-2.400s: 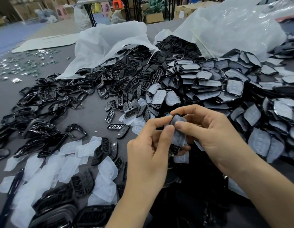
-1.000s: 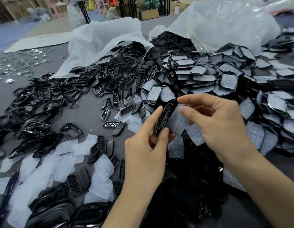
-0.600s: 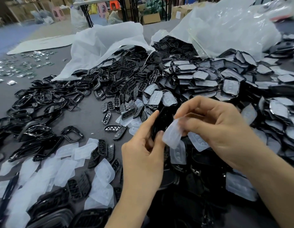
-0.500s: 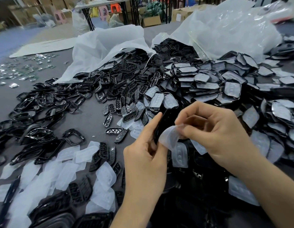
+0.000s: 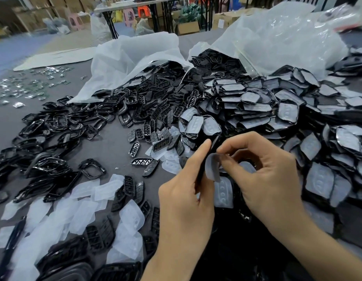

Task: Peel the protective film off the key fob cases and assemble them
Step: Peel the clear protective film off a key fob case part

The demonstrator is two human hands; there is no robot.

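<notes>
Head view: the left hand point(image 5: 184, 199) holds a black key fob case point(image 5: 214, 144) edge-on above the near centre of the grey worktop point(image 5: 111, 151), fingers point(image 5: 203, 149) clamped on the case. The right hand point(image 5: 271, 179) pinches the protective film point(image 5: 212, 167), partly lifted off the case, between thumb and forefinger. Peeled films point(image 5: 85, 211) lie near left. Film-covered cases point(image 5: 257, 106) are heaped far right.

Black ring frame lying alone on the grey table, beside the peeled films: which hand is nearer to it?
Left. The left hand is right of the frame, gripping a case; the right hand is farther right, beyond it, pinching film.
</notes>
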